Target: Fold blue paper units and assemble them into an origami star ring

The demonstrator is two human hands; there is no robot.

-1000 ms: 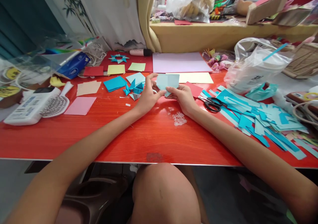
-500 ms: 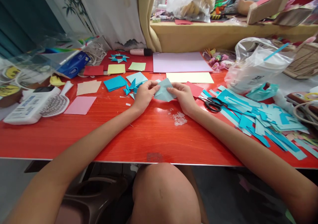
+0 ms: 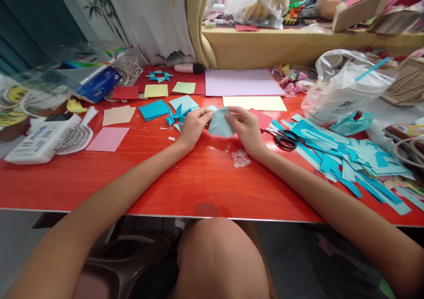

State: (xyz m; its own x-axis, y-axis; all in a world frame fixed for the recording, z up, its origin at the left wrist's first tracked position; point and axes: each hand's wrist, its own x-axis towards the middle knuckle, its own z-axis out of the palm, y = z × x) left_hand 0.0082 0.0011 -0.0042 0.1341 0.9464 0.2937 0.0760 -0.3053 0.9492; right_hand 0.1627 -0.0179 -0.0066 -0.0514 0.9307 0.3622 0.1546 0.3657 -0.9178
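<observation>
A small light-blue sheet of paper [image 3: 221,126] is held just above the red table, between my two hands. My left hand [image 3: 193,129] pinches its left edge between thumb and fingers. On the opposite side my right hand [image 3: 245,126] grips the upper right part, thumb in front and fingers behind. The paper looks partly folded, with a crease across it. Folded blue paper pieces [image 3: 179,115] lie just behind my left hand, beside a stack of blue paper squares [image 3: 154,110]. Black-handled scissors [image 3: 285,139] rest to the right of my right hand.
Blue paper strips [image 3: 351,153] cover the table's right side. A hairbrush [image 3: 74,138] and a white box-like bottle [image 3: 41,140] stand left, near a pink square [image 3: 107,139]. Clear bits [image 3: 240,159] lie in front of my hands. A bagged cup [image 3: 344,91] stands back right.
My right hand has shifted inward over the paper, its fingers now at the top edge. The paper's outline has gone from a diamond to a more folded shape. My left hand keeps its pinch.
</observation>
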